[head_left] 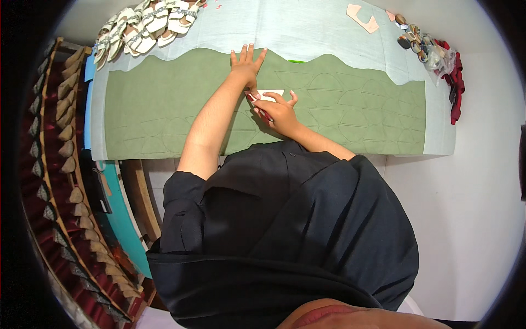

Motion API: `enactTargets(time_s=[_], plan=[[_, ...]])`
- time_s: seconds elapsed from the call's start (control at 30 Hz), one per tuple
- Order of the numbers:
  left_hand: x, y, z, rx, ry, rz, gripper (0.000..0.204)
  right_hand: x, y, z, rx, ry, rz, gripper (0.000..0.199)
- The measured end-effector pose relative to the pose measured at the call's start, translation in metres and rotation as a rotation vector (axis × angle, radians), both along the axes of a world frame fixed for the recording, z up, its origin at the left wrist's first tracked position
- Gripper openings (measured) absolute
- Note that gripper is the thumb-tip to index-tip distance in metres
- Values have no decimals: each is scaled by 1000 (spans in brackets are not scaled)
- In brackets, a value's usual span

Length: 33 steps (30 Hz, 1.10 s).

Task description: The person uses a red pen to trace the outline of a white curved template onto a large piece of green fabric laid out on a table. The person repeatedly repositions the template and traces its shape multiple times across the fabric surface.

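Note:
A long sheet of green material [164, 98], perhaps leather or cloth, lies across the table with thin curved outlines drawn on both its sides. My left hand [246, 70] is spread flat near the sheet's wavy far edge, its thumb reaching down to a small white pattern piece [276, 92]. Just nearer to me, my right hand [281, 115] is closed around a red pen [267, 115]. The pen's tip is at the left end of the white piece, close to my left thumb. My right fingers partly cover the white piece.
Several white sandals [156, 22] are heaped at the far left of the pale-blue-covered table [296, 27]. A pale pink cutout [362, 19], small round items [413, 41], a clear plastic bag [438, 59] and dark red cloth [456, 90] lie far right. Racks of footwear-like pieces [66, 131] stand left.

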<state>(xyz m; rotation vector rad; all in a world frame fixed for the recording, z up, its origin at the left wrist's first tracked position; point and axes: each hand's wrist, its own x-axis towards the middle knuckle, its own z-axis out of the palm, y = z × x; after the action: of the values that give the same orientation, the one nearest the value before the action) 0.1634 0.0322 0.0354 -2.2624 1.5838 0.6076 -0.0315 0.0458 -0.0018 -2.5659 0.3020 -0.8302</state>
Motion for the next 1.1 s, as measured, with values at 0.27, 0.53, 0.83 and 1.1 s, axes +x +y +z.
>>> enactTargets(time_s=[0.27,0.53,0.83,1.1], plan=[[4,4,-5,-10,18,31,159,12,3,-2,-91,-13,6,19],[1,4,-1,4,30,55,157,18,4,-4,-141,-33,-28,15],[3,4,-6,-15,20,53,155,23,6,-2,-113,1,-58,10],[-1,14,3,-65,58,79,155,-6,6,13,20,41,-68,9]])
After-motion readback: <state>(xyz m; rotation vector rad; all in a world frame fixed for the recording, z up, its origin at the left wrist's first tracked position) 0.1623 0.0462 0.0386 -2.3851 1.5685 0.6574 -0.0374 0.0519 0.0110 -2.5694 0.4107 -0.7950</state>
